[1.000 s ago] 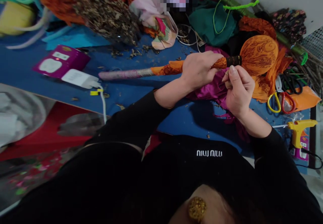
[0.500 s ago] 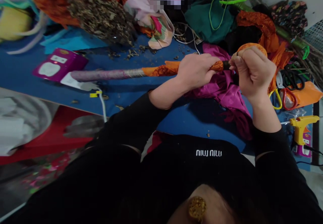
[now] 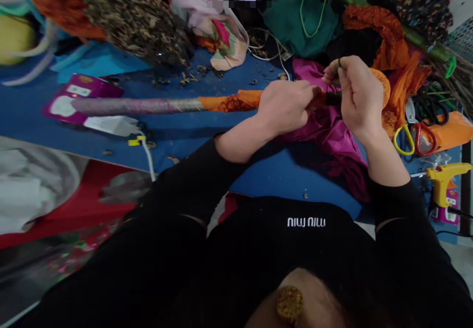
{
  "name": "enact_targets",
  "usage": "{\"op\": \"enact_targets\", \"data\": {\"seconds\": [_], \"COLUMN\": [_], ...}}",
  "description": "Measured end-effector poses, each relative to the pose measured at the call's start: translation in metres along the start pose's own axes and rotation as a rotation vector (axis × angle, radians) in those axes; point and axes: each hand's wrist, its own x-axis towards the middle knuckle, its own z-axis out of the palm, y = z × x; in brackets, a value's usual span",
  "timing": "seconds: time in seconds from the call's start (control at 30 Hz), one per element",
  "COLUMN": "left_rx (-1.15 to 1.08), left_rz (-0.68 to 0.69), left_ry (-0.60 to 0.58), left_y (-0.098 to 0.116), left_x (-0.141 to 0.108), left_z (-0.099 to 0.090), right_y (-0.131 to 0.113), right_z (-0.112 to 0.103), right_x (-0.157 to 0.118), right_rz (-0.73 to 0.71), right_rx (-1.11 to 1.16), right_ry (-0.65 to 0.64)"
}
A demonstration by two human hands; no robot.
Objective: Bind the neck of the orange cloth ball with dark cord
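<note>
A long stick lies level across the middle of the view, purple-grey at its left part and covered with orange patterned fabric further right. My left hand is closed around the orange-covered part. Just right of it a dark stretch of the stick shows. Over that dark end my right hand is bent with curled fingers. A roll of orange fabric strip shows behind this hand and appears held in it; the fingers partly hide the grip. Magenta cloth lies beneath both hands.
Scissors and a yellow glue gun are on the right of the blue table. Dried plant bits, green cloth and orange cloth pile up at the back. A purple box sits near the stick's left end.
My right hand has turned and shifted left, its fingers now above the stick. The orange roll has swung from above that hand to its right side. My left hand keeps its grip.
</note>
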Motion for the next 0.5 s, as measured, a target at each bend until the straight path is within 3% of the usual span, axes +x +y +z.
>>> {"op": "enact_targets", "data": {"seconds": [0.3,0.5], "left_rx": [0.130,0.060], "left_rz": [0.073,0.081], "left_ry": [0.074,0.065], "left_y": [0.0089,0.0055], "left_x": [-0.0040,-0.0024], "left_z": [0.0020,0.0078], "right_y": [0.0021,-0.0003], "right_z": [-0.0011,0.0016], "right_x": [-0.0033,-0.0038], "right_rz": [-0.001,-0.066], "right_rx": [-0.104,-0.177], "right_ry": [0.011,-0.029]}}
